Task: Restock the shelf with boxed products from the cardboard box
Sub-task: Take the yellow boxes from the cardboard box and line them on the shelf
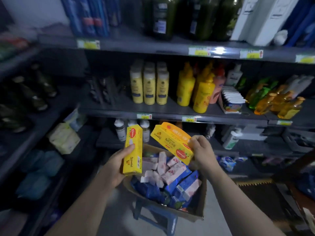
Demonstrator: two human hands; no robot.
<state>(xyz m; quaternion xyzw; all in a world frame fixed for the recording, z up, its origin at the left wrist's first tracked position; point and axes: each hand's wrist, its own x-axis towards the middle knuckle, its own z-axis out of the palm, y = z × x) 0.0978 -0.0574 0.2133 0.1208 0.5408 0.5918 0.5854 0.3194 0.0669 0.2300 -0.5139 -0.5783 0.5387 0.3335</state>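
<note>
My left hand [117, 165] grips one yellow box [133, 151] upright, my right hand [202, 151] pinches a second yellow box [172, 142] tilted above the cardboard box [196, 213], neither shelved yet, with many pink and blue packs [170, 178] left inside.

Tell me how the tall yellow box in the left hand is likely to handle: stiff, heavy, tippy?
Probably stiff: the yellow box shows straight edges where the left hand grips its lower end. Likely light, since one hand holds it upright from the bottom. Tall and narrow, it may tip if stood on end.
</note>
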